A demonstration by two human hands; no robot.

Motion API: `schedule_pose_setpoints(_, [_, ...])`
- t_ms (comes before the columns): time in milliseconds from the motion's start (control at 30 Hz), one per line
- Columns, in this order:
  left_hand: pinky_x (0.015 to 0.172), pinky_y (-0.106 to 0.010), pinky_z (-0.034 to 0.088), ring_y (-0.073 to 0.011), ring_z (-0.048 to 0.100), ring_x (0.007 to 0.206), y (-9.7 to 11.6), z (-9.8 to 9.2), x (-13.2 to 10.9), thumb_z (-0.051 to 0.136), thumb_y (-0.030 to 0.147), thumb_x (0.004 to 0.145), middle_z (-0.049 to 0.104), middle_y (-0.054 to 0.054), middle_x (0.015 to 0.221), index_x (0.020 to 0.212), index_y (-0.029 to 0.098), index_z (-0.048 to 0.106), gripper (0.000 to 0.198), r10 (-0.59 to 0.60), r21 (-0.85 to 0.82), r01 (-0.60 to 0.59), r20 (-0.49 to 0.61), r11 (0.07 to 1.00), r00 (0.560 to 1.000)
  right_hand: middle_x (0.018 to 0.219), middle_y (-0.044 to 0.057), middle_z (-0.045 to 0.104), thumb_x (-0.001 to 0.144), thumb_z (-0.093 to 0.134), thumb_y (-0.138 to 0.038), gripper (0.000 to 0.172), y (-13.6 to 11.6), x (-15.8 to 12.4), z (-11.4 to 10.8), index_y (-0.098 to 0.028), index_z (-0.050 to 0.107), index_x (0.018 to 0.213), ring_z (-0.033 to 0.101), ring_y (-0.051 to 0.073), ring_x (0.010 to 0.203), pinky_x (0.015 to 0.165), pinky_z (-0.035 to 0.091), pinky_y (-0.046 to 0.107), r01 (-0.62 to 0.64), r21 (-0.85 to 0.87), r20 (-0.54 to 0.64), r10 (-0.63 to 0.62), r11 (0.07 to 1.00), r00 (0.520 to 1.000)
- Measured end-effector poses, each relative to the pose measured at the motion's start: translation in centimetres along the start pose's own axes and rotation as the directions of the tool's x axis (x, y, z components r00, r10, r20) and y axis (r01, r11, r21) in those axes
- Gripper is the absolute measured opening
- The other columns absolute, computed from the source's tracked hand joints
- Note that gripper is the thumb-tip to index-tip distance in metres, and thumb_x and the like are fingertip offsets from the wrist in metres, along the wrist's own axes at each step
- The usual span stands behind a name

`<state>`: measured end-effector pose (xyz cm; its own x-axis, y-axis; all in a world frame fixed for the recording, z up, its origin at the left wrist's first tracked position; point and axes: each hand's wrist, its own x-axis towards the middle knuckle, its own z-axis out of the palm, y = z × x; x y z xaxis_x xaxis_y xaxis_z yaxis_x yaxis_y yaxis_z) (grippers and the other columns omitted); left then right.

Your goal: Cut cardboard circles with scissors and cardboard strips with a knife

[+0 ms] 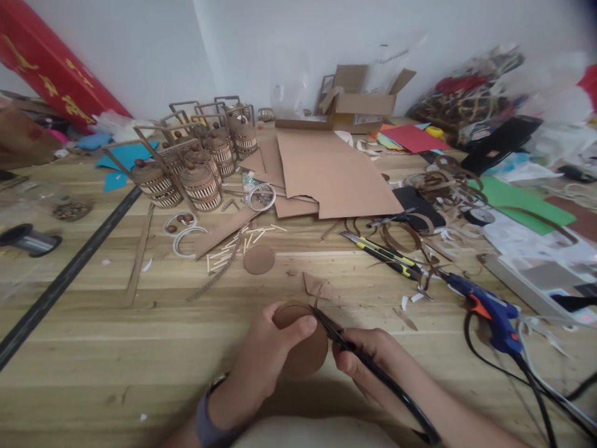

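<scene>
1. The cardboard disc (305,354) is the centre of the clock: the left hand (261,351) comes in from 9 o'clock, thumb pressed on its upper face and fingers curled round its far left rim, pinching it.
2. The right hand (370,354), at 3 o'clock, has its fingers closed round the dark handles of one pair of scissors (336,333); their blades meet the disc's edge near 1 o'clock, just beside the left thumb's tip. I cannot tell how far apart the blades stand.
3. Whether the held disc is one layer or more, I cannot tell.
4. One second disc (259,259) lies flat on the table (172,348) at 11 o'clock, apart from both hands.
5. Three white rings (189,241) lie between 10 and 11 o'clock.
6. One utility knife (382,255) lies between 1 and 2 o'clock; one blue glue gun (489,311), between 2 and 3.
7. One wire spool (30,239) is between 9 and 10 o'clock.
8. Lidded baskets (200,186) cluster around 11 o'clock, overlapping too much to count.
</scene>
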<state>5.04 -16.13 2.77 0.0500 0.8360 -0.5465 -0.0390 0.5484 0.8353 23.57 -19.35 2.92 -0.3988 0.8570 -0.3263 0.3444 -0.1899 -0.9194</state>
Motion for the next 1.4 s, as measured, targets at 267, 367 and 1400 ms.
schedule_pose_setpoints(267, [0.086,-0.038,0.052,-0.0315,0.073,0.096,-0.44,-0.25,0.13,0.086,0.038,0.06,0.082,-0.008,0.098,0.094,0.02,0.076,0.039,0.042,0.02,-0.042,0.005,0.999,0.999,0.058,-0.006,0.029,0.084,0.041,-0.09,0.07,-0.12,-0.17,-0.19,-0.022,0.039,0.065,0.025,0.009,0.052,0.045,0.019,0.023,0.035,-0.038,-0.019,-0.035,0.999,0.999])
schedule_pose_setpoints(367, [0.086,-0.038,0.052,-0.0315,0.073,0.096,-0.53,-0.31,0.12,0.087,0.039,0.06,0.082,-0.008,0.097,0.095,0.021,0.076,0.041,0.026,0.031,-0.026,-0.011,0.999,1.0,0.06,-0.006,0.026,0.084,0.04,-0.089,0.07,-0.15,-0.34,-0.28,-0.022,0.037,0.064,0.022,0.009,0.054,0.047,0.019,0.024,0.063,-0.062,-0.018,-0.065,0.996,0.998])
schedule_pose_setpoints(1400, [0.085,-0.039,0.049,-0.0315,0.071,0.096,0.15,-0.11,-0.13,0.082,0.041,0.059,0.081,-0.006,0.095,0.09,0.023,0.074,0.037,-0.005,0.08,0.002,0.032,0.997,0.999,0.062,-0.006,0.027,0.086,0.036,-0.089,0.07,-0.06,-0.7,-0.51,-0.022,0.038,0.066,0.024,0.011,0.056,0.049,0.021,0.025,0.024,-0.116,-0.007,-0.025,0.993,1.0])
